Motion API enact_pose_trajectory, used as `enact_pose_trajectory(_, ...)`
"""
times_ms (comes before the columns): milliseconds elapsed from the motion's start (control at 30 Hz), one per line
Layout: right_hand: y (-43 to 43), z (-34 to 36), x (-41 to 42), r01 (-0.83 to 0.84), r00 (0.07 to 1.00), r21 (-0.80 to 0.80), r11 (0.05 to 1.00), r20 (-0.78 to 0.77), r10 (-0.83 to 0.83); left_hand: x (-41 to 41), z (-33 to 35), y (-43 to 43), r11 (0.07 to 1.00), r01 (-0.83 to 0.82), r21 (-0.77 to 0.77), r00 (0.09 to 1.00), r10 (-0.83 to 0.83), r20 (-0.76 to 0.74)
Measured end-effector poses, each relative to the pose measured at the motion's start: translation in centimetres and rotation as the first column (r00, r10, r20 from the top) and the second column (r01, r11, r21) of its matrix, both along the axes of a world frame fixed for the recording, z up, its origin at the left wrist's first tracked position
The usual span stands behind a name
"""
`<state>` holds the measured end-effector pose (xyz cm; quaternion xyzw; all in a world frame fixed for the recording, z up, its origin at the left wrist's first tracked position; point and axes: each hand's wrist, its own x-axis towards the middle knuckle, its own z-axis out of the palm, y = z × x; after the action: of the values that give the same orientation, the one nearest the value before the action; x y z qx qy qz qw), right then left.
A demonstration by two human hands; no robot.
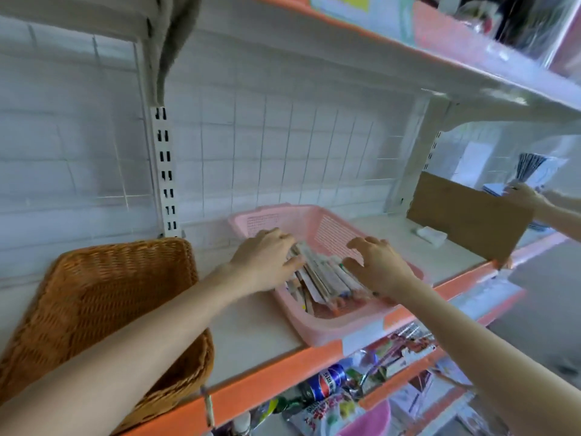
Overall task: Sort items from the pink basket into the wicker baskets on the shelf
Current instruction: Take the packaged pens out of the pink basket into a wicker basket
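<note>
Head view first: what is the left hand (267, 259) doing?

It reaches into the pink basket (314, 330) and grips the left end of a bundle of packets (323, 278), fingers (276, 236) curled over the top, thumb pressed against the side.

And the right hand (380, 265)?

Spread and bent like a claw over the right side of the same bundle, thumb toward the packets. It has hold of nothing that I can see; whether the fingertips (353, 243) touch the packets I cannot tell.

Where do the packets lie?

All in the pink basket, long flat paper-wrapped things leaning on edge; the print is too blurred to read. The basket stands on the shelf (251, 335), its near corner at the orange front edge (267, 377).

The wicker basket (103, 303)?

On the same shelf, to the left, apart from the pink one, partly under the left forearm (141, 335).

Anything further out?

To the right a cardboard sheet (465, 221) stands on the shelf, a small white object (432, 235) just in front of it. Beyond the cardboard a second person's hand (523, 196) holds dark striped packs (531, 166). The lower shelf (396, 385) carries bright snack bags (327, 413) and a blue can (327, 377).
</note>
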<state>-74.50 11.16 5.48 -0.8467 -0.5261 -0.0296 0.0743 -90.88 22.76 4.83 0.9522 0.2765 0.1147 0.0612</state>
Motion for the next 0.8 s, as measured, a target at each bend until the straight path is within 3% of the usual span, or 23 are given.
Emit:
enact_pose_trajectory(333, 5.1, -0.1, 3.0, -0.160, 0.984, -0.311, 0.937, -0.129, 0.125, 4.3, -1.9, 0.5, 0.988, -0.131, -0.086, 0.991, 0.130, -0.014)
enact_pose_trajectory(433, 6.9, -0.5, 2.4, -0.196, 0.962, -0.397, 0.897, -0.254, 0.098, 4.3, -2.0, 0.5, 0.986, -0.141, -0.093, 0.990, 0.141, -0.010)
enact_pose_trajectory(500, 7.8, -1.1, 2.5, -0.184, 0.965, -0.455, 0.871, -0.253, 0.072, 4.3, -2.1, 0.5, 0.984, -0.148, -0.101, 0.989, 0.149, -0.006)
enact_pose_trajectory(800, 8.6, -2.1, 4.0, -0.143, 0.935, -0.462, 0.875, -0.353, -0.033, 4.6, -2.3, 0.9, 0.985, -0.162, -0.053, 0.982, 0.155, -0.111)
